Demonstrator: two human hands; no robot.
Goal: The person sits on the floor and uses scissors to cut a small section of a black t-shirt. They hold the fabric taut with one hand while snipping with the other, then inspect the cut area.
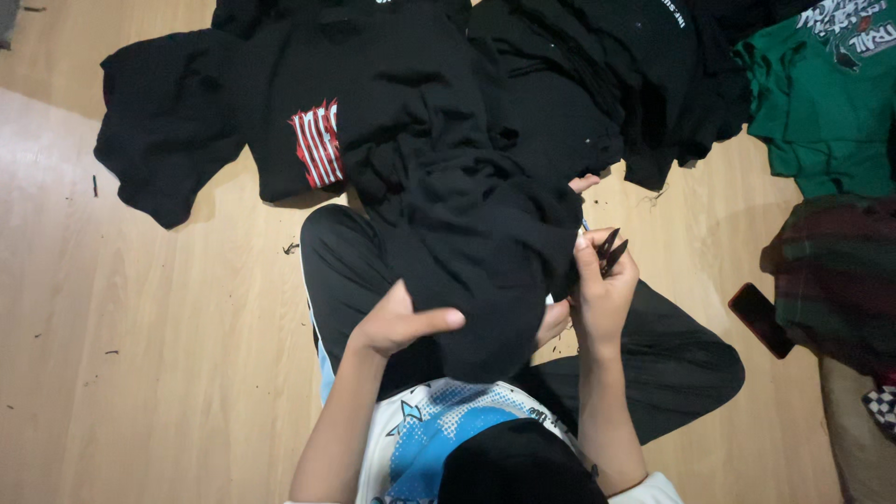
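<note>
Black cotton everywhere, so go slow. Biggest thing first: the pile of dark clothes (392,84) spreads across the wooden floor (140,327) ahead of your crossed legs, with a green t-shirt (821,103) off at the right and a plaid cloth (835,271) below it. A dark phone (761,319) lies on the floor just beside that plaid.

The black garment (467,233) you're working on drapes from the pile down over your lap, bunched and folded on itself, thick like a sweatshirt. It looks plain on this part; a red and white print (317,145) shows on a neighbouring piece at the left.

Your left hand (401,322) has its fingers under the fabric with the thumb stretched flat over the top, pinching the lower fold. Your right hand (602,289) is curled closed around a small pair of snips (611,252), dark tips pointing up and away, right at the garment's edge.

My take: pull the cloth taut with the left so only the stray bit stands clear, and keep the tips angled off the fabric. Black on black in this light hides the seam, so tilt the edge toward you before closing the blades. I'd guess nicking the cloth is the main risk.
</note>
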